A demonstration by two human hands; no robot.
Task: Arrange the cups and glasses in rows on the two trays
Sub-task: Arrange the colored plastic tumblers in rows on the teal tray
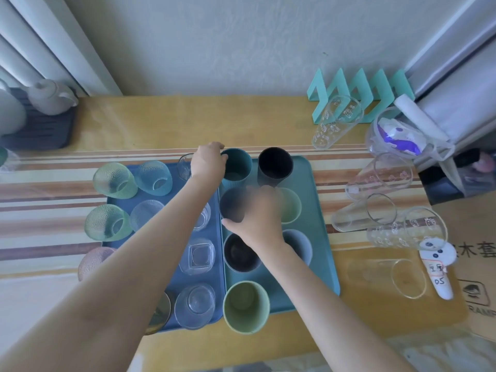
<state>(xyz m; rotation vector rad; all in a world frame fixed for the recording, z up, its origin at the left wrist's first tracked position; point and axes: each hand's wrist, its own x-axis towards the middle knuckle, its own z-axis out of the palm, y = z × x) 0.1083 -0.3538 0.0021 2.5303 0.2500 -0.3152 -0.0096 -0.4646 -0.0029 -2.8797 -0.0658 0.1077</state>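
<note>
We record a yellow table [166, 124] with a striped cloth. It carries two trays set side by side and touching, a blue tray [218, 280] on the left and a teal tray [320, 237] on the right. A cardboard box [472, 264] sits at the right edge. A teal zigzag rack [362, 89] stands at the far right by the wall.

On the teal tray we count seven opaque cups in two columns.
- Far row: a teal cup [237, 167] and a black cup [275, 167].
- Second row: a dark blue cup [230, 208] and a pale green cup [291, 205].
- Third row: a second black cup [240, 253] and a grey cup [300, 245].
- Near left corner: an olive cup [245, 306], alone.

The blue tray holds two textured green glasses [114, 181] on its left side, with a pale blue glass [154, 178] just beside the far one. Its right column holds a square clear glass [197, 256] and a round clear glass [194, 307]. The left forearm hides other glasses in part.

Right of the trays, five clear tumblers [362, 216] are on the table, none on a tray. We cannot tell whether they stand or lie.

The left hand [208, 161] is at the far row and grips the teal cup's rim, with its fingers curled over the left edge. The right hand [257, 210] is blurred above the second row, next to the dark blue cup. We cannot tell whether it is open or closed.
</note>
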